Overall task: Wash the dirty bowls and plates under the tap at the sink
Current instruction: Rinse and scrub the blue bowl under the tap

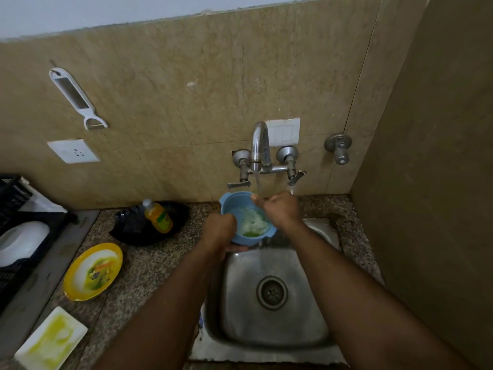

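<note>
A blue bowl (234,206) with white foam and green residue inside is held over the back of the steel sink (240,311). My left hand (220,232) grips the bowl's near left rim. My right hand (278,210) is closed as a fist at the bowl's right rim, under the stream from the running tap (259,145); what it holds, if anything, is hidden. A dirty yellow-rimmed plate (92,271) with food scraps lies on the counter to the left. A white rectangular plate (50,340) smeared yellow-green lies nearer the front left.
A dish-soap bottle (158,215) lies on a black dish (149,225) left of the sink. A black rack with a white container (21,243) stands at far left. A peeler (77,98) hangs on the wall. A side wall (432,182) closes the right.
</note>
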### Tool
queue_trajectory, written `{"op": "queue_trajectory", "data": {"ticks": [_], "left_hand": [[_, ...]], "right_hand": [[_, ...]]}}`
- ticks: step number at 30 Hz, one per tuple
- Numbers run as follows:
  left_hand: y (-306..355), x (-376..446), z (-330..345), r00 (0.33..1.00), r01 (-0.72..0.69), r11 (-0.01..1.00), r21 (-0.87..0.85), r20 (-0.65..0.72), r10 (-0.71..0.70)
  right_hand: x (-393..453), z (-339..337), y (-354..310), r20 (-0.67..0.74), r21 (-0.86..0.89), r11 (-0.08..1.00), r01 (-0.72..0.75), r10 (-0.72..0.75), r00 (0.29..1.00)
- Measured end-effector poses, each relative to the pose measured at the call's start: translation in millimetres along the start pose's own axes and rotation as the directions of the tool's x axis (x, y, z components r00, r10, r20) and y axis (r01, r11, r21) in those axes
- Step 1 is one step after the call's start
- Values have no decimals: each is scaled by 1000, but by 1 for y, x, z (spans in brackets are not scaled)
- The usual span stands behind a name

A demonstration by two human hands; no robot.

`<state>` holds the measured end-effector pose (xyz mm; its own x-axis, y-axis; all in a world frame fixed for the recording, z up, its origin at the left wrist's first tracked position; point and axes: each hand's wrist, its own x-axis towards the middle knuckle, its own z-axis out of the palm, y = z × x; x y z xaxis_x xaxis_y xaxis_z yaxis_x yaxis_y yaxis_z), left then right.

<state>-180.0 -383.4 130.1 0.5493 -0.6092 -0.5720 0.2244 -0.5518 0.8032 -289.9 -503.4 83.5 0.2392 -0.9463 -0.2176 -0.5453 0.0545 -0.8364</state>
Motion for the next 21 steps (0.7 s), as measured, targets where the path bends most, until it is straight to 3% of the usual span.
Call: {"op": "queue_trajectory", "data": {"ticks": [2,4,6,8,10,13,15,18,21], "left_hand": [[-1,3,-5,999,17,1000,-8,-30,-17],[-4,7,-10,999,25,1000,5,-47,-25],[-7,6,-11,999,35,998,46,-14,-35],[-10,6,-6,998,55,997,58,38,-57],[-9,5,-2,995,63,997,40,79,-66],[-6,6,0,993,41,996,76,106,-49],[-6,3,2,989,42,993,109,139,-57],[-12,3,3,987,62,997,51,147,-69],[-16,10,4,995,30,997,76,95,-37]], "right_hand": [[-2,-3,4,118,-44,998,52,-47,992],[-5,-10,11,281,22,998,53,-57,958],[-6,-17,13,353,17,998,55,-57,934],[-5,-16,7,294,-83,990,112,-83,952],[-3,-12,-2,143,-248,950,189,-157,977],[-5,-13,-15,29,-424,887,184,-190,981],[-3,-17,-20,78,-500,840,211,-200,977],[7,-26,-16,238,-460,819,343,-258,936],[7,-35,-6,328,-480,800,361,-219,919]]}}
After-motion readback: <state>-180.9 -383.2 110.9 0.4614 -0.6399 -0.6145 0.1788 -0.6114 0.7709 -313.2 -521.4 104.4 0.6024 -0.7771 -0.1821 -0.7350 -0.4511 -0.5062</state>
